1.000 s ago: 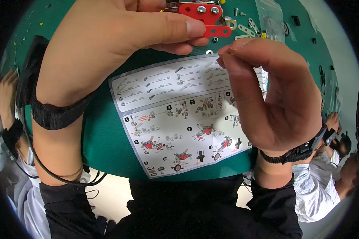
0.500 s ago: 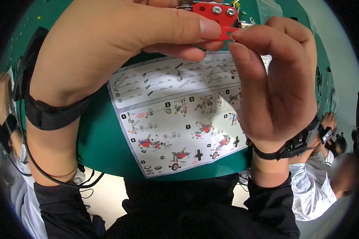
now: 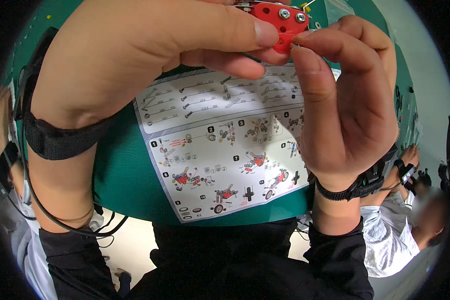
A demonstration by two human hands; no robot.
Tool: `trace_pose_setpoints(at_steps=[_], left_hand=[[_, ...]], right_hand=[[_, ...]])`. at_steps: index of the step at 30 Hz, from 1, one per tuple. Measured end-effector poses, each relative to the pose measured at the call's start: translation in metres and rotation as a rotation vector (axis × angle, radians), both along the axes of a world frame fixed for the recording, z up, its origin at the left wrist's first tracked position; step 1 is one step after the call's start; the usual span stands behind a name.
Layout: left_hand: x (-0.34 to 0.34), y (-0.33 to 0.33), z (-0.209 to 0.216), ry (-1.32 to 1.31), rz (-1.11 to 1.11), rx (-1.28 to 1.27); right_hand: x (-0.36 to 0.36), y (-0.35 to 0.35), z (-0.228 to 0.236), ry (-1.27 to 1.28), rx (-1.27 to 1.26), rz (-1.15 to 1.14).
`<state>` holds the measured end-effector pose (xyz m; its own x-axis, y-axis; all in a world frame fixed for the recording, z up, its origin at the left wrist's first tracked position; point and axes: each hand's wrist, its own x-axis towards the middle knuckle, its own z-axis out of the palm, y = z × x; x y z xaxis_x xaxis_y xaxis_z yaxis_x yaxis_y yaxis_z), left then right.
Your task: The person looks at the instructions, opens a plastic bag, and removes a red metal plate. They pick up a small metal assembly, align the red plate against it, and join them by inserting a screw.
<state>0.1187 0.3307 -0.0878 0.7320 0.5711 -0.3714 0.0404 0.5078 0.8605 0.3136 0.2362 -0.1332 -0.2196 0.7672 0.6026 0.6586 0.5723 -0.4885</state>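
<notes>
1. Left hand [image 3: 155,45], 11 o'clock: thumb closed against the fingers, clamping a red strip [image 3: 285,49] and a red plate [image 3: 272,17]. Risk: if the thumb relaxes, the strip could pivot and its holes go out of line.
2. Red plate: 1 o'clock, at the upper edge of view, two silver bolts [image 3: 284,14] on its face. The left thumb hides part of it.
3. Right hand [image 3: 352,105], 2 o'clock: thumb and index finger almost meeting beside the strip, apparently pinching a metal piece [image 3: 295,44] too small to identify. Risk: the narrow fingertip hold could let it drop; crowded fingertips could knock the strip.
4. Surroundings, left to right: another person's arm [image 3: 1,120], 9 o'clock; green table [image 3: 122,180], 8 o'clock; instruction sheet [image 3: 210,130], centre; clear bag [image 3: 339,7], 1 o'clock; co-worker's white sleeve [image 3: 385,245], 4 o'clock.
5. Obstruction: the right hand covers the sheet's 3 o'clock side.
</notes>
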Motion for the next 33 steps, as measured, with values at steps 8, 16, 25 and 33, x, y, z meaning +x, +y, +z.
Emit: trace_pose_setpoints(at_steps=[8, 16, 25, 33], left_hand=[[-0.002, 0.001, 0.001, 0.003, -0.009, 0.006], [0.001, 0.0, -0.001, -0.013, -0.025, -0.018], [-0.001, -0.001, 0.0, -0.04, -0.015, -0.026], [0.001, -0.007, -0.003, 0.01, 0.005, 0.096]], right_hand=[[-0.003, 0.0, -0.001, 0.042, -0.018, -0.004], [0.002, 0.0, -0.003, 0.013, -0.019, 0.034], [-0.002, 0.0, 0.005, -0.132, 0.041, -0.016], [-0.001, -0.001, 0.006, -0.182, 0.046, 0.003]])
